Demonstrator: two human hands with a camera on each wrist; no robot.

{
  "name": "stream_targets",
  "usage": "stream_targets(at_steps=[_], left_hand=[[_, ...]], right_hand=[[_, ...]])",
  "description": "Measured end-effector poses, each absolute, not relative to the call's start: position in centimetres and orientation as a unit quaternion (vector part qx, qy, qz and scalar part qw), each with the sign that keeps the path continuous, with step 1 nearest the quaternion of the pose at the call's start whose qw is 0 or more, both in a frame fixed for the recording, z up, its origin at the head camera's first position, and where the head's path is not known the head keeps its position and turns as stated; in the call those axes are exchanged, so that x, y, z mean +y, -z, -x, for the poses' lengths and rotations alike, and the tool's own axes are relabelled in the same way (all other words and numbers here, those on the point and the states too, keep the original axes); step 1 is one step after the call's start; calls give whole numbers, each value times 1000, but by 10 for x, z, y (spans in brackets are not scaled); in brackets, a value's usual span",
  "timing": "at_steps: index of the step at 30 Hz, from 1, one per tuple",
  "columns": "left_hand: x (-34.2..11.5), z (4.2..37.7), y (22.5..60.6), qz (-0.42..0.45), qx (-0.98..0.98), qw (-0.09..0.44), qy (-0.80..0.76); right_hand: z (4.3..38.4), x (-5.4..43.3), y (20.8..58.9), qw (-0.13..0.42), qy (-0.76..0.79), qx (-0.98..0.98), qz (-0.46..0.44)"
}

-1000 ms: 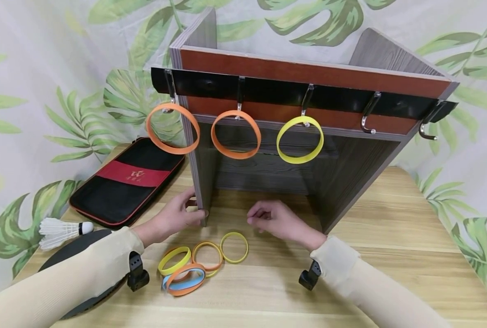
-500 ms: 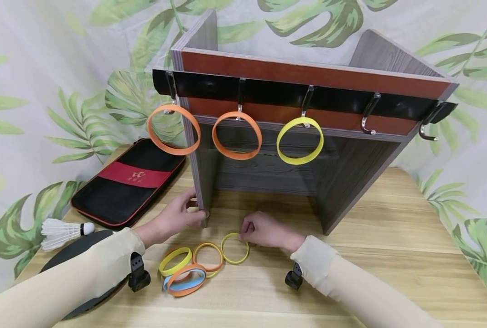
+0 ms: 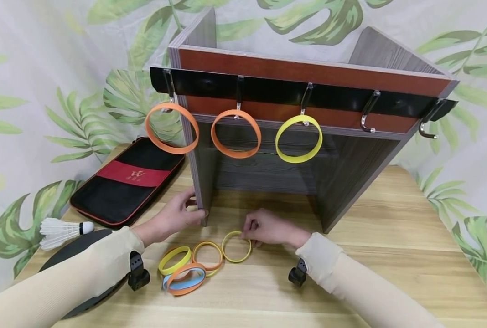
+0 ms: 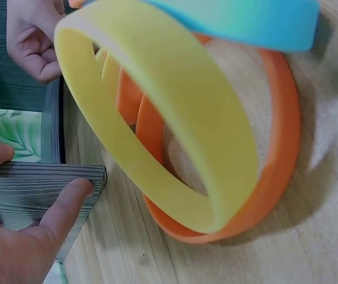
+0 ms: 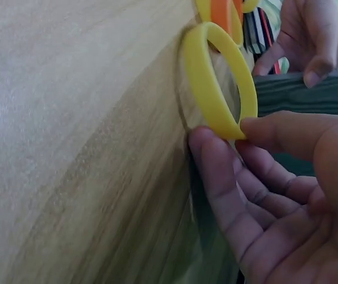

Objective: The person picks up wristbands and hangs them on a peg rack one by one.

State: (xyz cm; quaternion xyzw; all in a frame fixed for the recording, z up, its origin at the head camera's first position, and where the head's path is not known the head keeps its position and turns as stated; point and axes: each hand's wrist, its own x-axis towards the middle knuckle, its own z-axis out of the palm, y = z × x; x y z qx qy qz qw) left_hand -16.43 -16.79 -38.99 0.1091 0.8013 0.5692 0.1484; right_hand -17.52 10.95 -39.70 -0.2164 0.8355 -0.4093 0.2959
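Leafy backdrop [image 3: 26,68], wood table [image 3: 416,237]. Right fingers [image 5: 219,168] pinch a yellow ring [image 5: 199,77], well in from the table's left edge; left fingers [image 4: 65,210] grip the rack [image 3: 204,173]. I'd go light on the rim so it doesn't squash.

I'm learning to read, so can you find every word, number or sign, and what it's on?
"W", or a gold mark shaped like it, on the red band of the black case.
Gold characters beneath it: too small to read.
No readable writing shows on the yellow ring in the right hand.
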Motion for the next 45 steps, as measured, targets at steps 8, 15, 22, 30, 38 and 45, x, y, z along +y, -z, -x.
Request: stream_targets(at_steps=[8,15,22,30,38,45], left_hand=[[-169,165,392,-109,801,147,-571],[-169,165,390,-108,801,151,-569],[-167,165,390,-108,801,151,-569],[-169,166,392,-115,796,151,-574],[-169,166,391,-121,795,152,-574],[-168,165,389,-117,798,154,-571]], right_hand=[[177,124,404,336,484,782,205],[176,138,401,345,507,765,198],[170,156,387,325,525,758,210],[158,179,353,289,529,760,244],[147,212,313,208,559,741,310],[136,235,275,125,595,720,336]])
